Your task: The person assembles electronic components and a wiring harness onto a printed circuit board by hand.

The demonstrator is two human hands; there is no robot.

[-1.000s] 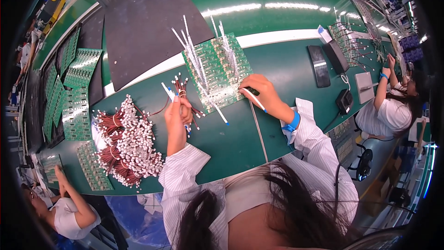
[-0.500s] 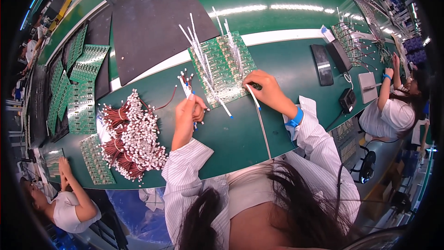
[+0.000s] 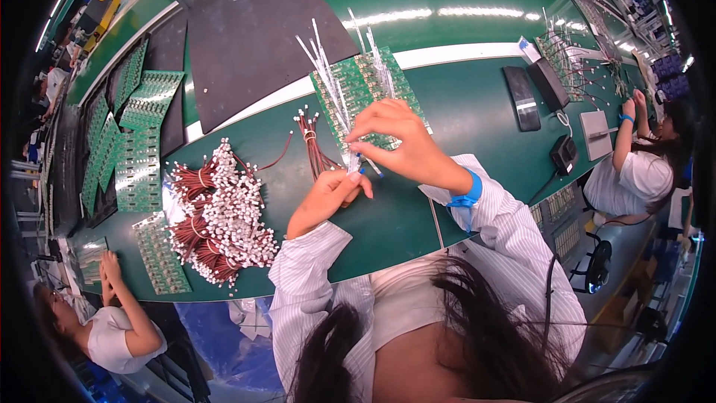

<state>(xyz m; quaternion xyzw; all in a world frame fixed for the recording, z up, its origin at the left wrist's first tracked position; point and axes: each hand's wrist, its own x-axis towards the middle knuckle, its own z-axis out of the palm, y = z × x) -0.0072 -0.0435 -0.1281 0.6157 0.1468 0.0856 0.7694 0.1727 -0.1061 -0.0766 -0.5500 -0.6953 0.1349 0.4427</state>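
In front of me lies a green circuit board panel, with long thin white strips standing up from it in two rows. My left hand is closed at the panel's near edge, around a small bunch of white strips with blue ends. Just above it, my right hand reaches over the panel, thumb and forefinger pinched at the top of that bunch. What the pinch holds is hidden. Beside my left hand lies a tied bundle of dark red wires with white connectors.
A large heap of wires with white connectors lies to the left, beside a circuit board. More boards stack farther left. A black mat lies behind; a black box stands right. Co-workers sit at both sides.
My right hand has left the panel's near right corner and moved left to my left hand. The left hand shifted right and nearer, uncovering the wire bundle.
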